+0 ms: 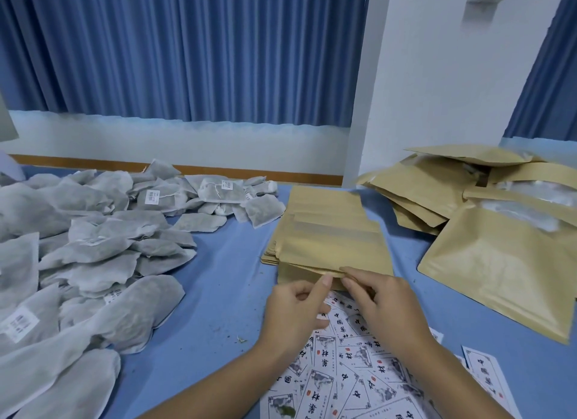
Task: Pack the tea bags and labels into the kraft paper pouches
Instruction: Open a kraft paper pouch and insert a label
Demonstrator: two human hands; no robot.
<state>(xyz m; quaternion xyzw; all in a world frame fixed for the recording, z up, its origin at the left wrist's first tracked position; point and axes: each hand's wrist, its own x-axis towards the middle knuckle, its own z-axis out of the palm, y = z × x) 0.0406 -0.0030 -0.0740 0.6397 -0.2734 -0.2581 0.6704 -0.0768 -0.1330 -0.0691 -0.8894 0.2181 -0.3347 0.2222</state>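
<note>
Table point(224, 281), blue cloth. Pouch stack point(324, 206) flat at centre. Left hand point(296, 306) pinches near edge of top pouch point(337, 253), thumb raised against it. Right hand point(384, 303) just beside, fingertips curled, pinching same edge. Labels point(343, 378) spread beneath both wrists. Tea bags point(93, 247) heaped left. Filled pouches point(487, 206) piled right, apart from stack.

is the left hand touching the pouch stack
Touching: the head view shows the thumb of the left hand pressed against the near edge of the pouch stack.
</note>
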